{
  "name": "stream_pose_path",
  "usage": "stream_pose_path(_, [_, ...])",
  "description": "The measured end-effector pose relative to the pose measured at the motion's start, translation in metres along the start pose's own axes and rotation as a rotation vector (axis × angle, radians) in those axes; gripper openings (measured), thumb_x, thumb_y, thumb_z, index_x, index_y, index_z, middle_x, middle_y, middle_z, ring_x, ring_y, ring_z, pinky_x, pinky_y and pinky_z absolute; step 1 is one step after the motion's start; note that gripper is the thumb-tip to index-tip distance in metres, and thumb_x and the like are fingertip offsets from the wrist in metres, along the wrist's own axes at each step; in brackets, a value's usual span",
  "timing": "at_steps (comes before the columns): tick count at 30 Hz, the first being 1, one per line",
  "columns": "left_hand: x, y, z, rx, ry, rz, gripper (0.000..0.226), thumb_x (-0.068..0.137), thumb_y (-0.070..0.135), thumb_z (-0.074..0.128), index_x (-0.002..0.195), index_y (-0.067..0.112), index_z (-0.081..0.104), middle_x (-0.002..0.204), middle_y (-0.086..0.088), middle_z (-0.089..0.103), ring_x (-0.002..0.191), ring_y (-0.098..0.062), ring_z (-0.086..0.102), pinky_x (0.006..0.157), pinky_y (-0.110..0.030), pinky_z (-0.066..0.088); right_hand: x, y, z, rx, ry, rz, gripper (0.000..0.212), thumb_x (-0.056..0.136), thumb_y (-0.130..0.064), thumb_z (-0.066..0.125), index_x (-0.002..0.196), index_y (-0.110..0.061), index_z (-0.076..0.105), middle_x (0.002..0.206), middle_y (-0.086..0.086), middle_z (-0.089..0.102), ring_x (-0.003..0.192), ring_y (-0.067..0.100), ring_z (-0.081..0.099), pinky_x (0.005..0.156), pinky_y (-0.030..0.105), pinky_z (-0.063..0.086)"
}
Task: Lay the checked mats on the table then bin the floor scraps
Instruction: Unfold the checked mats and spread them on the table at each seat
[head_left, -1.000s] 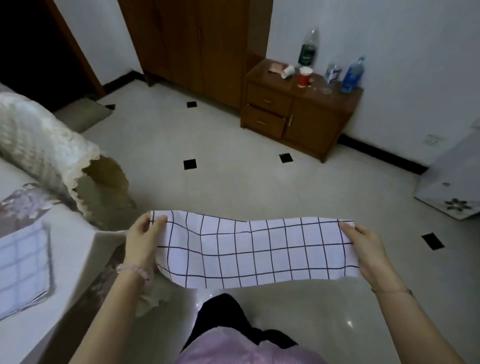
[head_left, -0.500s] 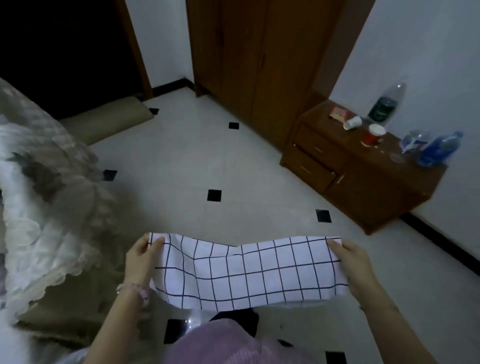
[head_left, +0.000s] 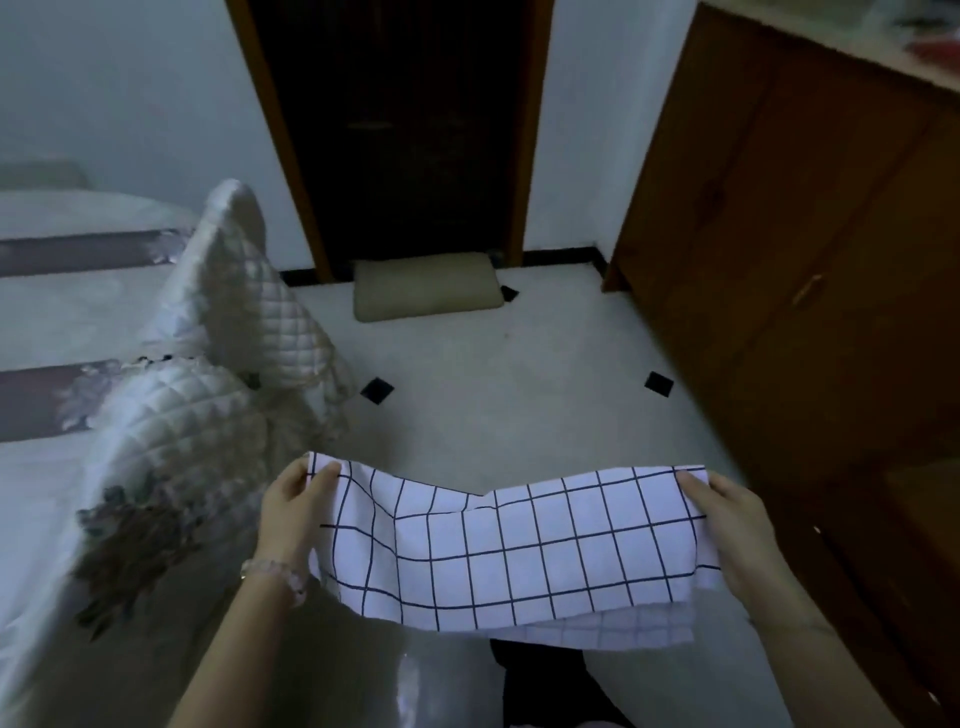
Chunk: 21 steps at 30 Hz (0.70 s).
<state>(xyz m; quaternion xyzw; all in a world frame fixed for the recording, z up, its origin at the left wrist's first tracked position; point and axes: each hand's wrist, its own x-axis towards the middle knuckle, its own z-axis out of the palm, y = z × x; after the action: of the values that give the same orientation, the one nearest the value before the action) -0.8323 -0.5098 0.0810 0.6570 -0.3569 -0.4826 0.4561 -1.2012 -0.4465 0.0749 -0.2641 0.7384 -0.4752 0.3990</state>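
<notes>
Head | left hand (head_left: 291, 512), right hand (head_left: 730, 519) pinch checked mat (head_left: 519, 551); fingers hidden behind

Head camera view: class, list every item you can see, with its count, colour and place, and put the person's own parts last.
checked mat: one, white with dark grid, held spread in the air; a lower layer shows under its near edge
quilted cover: one, pale with dark floral patches, left
cushion: one, beige, on the floor at the doorway
doorway: one, dark, brown wooden frame, top centre
wardrobe: one, brown wood, right
floor: white, centre
diamond insets: at least three, black, in the floor
bracelet: one, pale beads, left wrist
left hand: pinches the mat's left end
right hand: pinches the mat's right end
</notes>
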Motion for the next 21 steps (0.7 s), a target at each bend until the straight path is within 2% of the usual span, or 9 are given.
stream_pose_path(2, [0.026, 0.014, 0.01, -0.019, 0.098, -0.023, 0.013, 0.091, 0.017, 0.053, 0.09, 0.01, 0.064, 0.092, -0.014, 0.066, 0.09, -0.03, 0.061, 0.086, -0.046, 0.05, 0.057, -0.032, 0.028, -0.009, -0.103, -0.018, 0.013, 0.09, -0.022, 0.057, 0.091, -0.017, 0.069, 0.096, 0.011, 0.072, 0.089, 0.029, 0.068, 0.076, 0.039, 0.055])
stream_pose_path(5, [0.063, 0.044, 0.018, -0.072, 0.243, 0.018, 0.013, 0.09, 0.016, 0.055, 0.09, 0.008, 0.065, 0.095, -0.019, 0.067, 0.091, -0.033, 0.063, 0.085, -0.049, 0.051, 0.133, -0.092, 0.079, -0.044, -0.25, -0.087, 0.013, 0.09, -0.02, 0.058, 0.087, -0.015, 0.069, 0.093, 0.011, 0.072, 0.083, 0.027, 0.067, 0.068, 0.034, 0.052])
stream_pose_path(8, [0.095, 0.077, 0.018, -0.148, 0.38, 0.077, 0.015, 0.09, 0.012, 0.055, 0.091, -0.002, 0.061, 0.087, -0.015, 0.064, 0.079, -0.024, 0.059, 0.069, -0.032, 0.052, 0.193, -0.153, 0.138, -0.067, -0.373, -0.155, 0.014, 0.09, -0.019, 0.058, 0.09, -0.011, 0.069, 0.097, 0.016, 0.071, 0.083, 0.029, 0.066, 0.074, 0.043, 0.054])
stream_pose_path(10, [0.114, 0.097, 0.012, -0.206, 0.472, 0.105, 0.012, 0.09, 0.012, 0.055, 0.087, 0.002, 0.061, 0.082, -0.01, 0.062, 0.074, -0.019, 0.057, 0.063, -0.027, 0.049, 0.221, -0.188, 0.18, -0.056, -0.455, -0.191, 0.014, 0.09, -0.019, 0.059, 0.089, -0.01, 0.069, 0.101, 0.019, 0.071, 0.085, 0.029, 0.065, 0.082, 0.047, 0.053])
stream_pose_path(15, [0.165, 0.141, -0.017, -0.253, 0.673, 0.244, 0.014, 0.089, 0.011, 0.056, 0.076, 0.011, 0.062, 0.073, -0.004, 0.059, 0.072, -0.018, 0.053, 0.066, -0.029, 0.043, 0.266, -0.261, 0.286, -0.047, -0.675, -0.315, 0.015, 0.091, -0.02, 0.056, 0.087, -0.013, 0.07, 0.095, 0.013, 0.071, 0.083, 0.025, 0.064, 0.077, 0.039, 0.05])
stream_pose_path(17, [0.185, 0.161, -0.038, -0.277, 0.704, 0.328, 0.014, 0.09, 0.011, 0.055, 0.077, 0.01, 0.06, 0.078, -0.009, 0.058, 0.077, -0.021, 0.053, 0.071, -0.032, 0.043, 0.277, -0.288, 0.336, -0.034, -0.745, -0.385, 0.016, 0.091, -0.02, 0.056, 0.087, -0.016, 0.071, 0.092, 0.007, 0.072, 0.084, 0.023, 0.066, 0.075, 0.039, 0.053])
stream_pose_path(21, [0.23, 0.194, -0.095, -0.355, 0.85, 0.434, 0.014, 0.09, 0.012, 0.057, 0.078, 0.015, 0.064, 0.088, -0.014, 0.058, 0.089, -0.025, 0.054, 0.084, -0.041, 0.043, 0.281, -0.34, 0.45, 0.039, -0.9, -0.47, 0.016, 0.093, -0.019, 0.054, 0.09, -0.02, 0.069, 0.088, 0.0, 0.073, 0.078, 0.012, 0.07, 0.067, 0.027, 0.058])
